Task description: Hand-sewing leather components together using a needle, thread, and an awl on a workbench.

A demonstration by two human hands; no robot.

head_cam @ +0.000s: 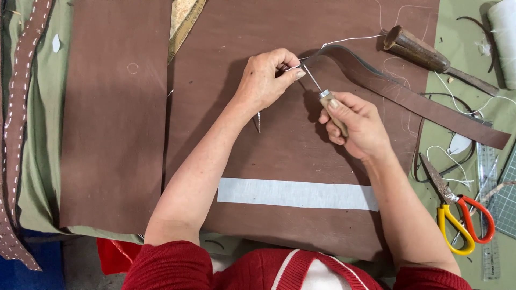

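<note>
Broadly, two smooth brown leather sheets cover the green cloth-topped table, the nearer one crossed by a flat pale grey strip. A long, curving brown leather strap lies across it. The left hand pinches the strap's end and white thread. The right hand clasps a wooden-handled awl, its thin metal point at that end.
</note>
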